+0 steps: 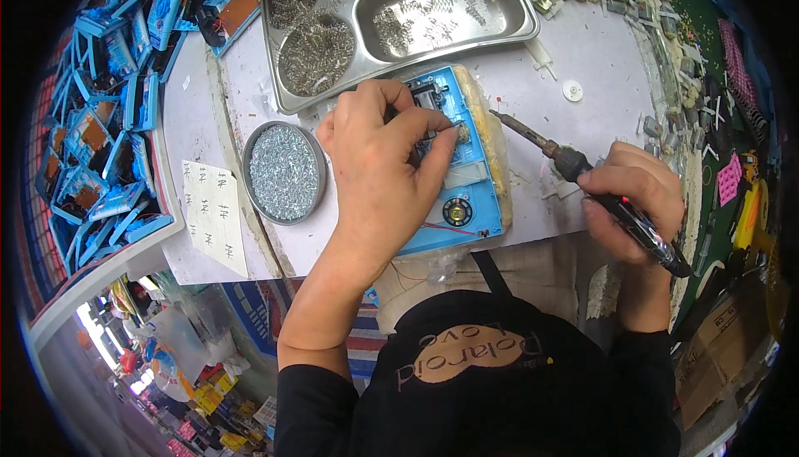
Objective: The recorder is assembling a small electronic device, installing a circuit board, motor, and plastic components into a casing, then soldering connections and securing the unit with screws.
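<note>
My right hand (632,199) is wrapped round the black handle of a soldering iron (574,161). The iron's metal tip points up and left, short of a blue plastic casing (470,161) and apart from it. Over the casing, my left hand (379,153) is closed in a pinch at its upper middle. A small metallic piece lies at those fingertips, too small to make out. A round speaker (457,212) with a red wire sits in the casing's lower part, and a dark mechanism (429,95) in its upper part, partly hidden by my fingers.
A metal compartment tray (528,28) of springs stands at the back. A round dish (320,199) of small screws is left of my hand, beside a paper with handwriting (212,216). Many blue casings (125,199) are piled far left. Small motors and plastic parts (653,128) lie right.
</note>
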`<state>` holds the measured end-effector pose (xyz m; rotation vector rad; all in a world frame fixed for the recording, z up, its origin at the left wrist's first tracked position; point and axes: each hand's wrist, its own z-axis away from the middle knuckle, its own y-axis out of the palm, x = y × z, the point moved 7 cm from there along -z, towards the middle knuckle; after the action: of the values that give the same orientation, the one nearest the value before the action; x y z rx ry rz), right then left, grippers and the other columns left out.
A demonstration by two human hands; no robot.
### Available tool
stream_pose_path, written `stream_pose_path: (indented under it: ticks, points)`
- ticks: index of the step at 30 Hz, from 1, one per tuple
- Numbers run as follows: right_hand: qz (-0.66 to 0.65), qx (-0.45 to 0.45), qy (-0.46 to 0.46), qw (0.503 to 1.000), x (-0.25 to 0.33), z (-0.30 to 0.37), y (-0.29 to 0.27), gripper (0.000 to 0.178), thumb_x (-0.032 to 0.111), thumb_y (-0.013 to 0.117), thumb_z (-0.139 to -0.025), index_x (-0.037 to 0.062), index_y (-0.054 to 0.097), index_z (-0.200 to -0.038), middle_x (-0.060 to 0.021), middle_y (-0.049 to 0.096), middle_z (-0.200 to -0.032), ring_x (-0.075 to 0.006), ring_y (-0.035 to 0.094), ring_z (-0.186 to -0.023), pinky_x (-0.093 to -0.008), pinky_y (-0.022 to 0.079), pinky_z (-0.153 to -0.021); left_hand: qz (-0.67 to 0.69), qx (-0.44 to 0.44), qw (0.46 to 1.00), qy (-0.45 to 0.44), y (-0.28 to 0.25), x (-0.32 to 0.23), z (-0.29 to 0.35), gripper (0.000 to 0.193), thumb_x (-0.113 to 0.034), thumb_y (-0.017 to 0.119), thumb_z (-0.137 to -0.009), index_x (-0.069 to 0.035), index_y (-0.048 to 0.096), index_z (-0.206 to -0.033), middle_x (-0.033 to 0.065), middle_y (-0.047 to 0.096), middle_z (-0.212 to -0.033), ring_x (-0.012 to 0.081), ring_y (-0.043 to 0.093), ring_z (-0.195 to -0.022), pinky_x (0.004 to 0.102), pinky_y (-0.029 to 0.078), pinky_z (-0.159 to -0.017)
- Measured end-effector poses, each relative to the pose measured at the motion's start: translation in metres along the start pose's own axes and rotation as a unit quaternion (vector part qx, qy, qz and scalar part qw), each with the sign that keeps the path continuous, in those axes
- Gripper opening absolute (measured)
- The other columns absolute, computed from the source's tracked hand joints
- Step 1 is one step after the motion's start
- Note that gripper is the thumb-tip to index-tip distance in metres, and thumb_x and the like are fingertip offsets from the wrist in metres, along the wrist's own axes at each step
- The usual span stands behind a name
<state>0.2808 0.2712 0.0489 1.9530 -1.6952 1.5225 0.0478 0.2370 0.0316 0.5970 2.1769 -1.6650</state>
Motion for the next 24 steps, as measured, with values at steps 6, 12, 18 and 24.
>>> stream_pose_path:
  ticks: [6,12,18,24]
  points:
    - [0.000,0.011,0.003,1.000,0.001,-0.002,0.002,0.031,0.001,0.075,-0.069,0.0044,0.070,-0.099,-0.0067,0.059,-0.065,-0.0223,0.054,-0.053,-0.0338,0.039,-0.050,0.072,-0.027,0.997,-0.003,-0.002,0.006,0.004,0.012,-0.015,0.080,-0.074,-0.012,0.074,-0.084,0.0033,0.055,-0.095,0.0230,0.052,-0.093,0.0396,0.032,-0.086]
    - [-0.002,0.019,-0.004,1.000,0.005,-0.001,0.007,0.032,0.002,0.075,-0.069,0.0061,0.070,-0.101,-0.0057,0.057,-0.064,-0.0229,0.054,-0.053,-0.0347,0.040,-0.049,-0.041,0.018,0.998,0.043,0.001,-0.010,0.004,0.009,-0.016,0.077,-0.073,-0.012,0.071,-0.080,0.0055,0.054,-0.099,0.0268,0.050,-0.098,0.0449,0.031,-0.087]
    - [-0.002,0.031,-0.010,0.999,0.008,-0.001,0.016,0.032,0.002,0.076,-0.070,0.0078,0.070,-0.101,-0.0053,0.056,-0.064,-0.0238,0.054,-0.053,-0.0345,0.040,-0.049,-0.082,0.034,0.995,0.052,0.000,-0.015,0.002,0.013,-0.018,0.077,-0.073,-0.013,0.071,-0.083,0.0058,0.052,-0.098,0.0268,0.049,-0.096,0.0422,0.033,-0.089]
    - [-0.011,0.034,-0.004,0.999,0.008,-0.001,0.018,0.031,0.002,0.076,-0.069,0.0077,0.070,-0.099,-0.0053,0.056,-0.064,-0.0242,0.054,-0.053,-0.0346,0.040,-0.049,-0.089,0.035,0.994,0.052,0.000,-0.017,0.000,0.013,-0.016,0.077,-0.073,-0.012,0.071,-0.083,0.0063,0.051,-0.096,0.0278,0.050,-0.096,0.0432,0.033,-0.089]
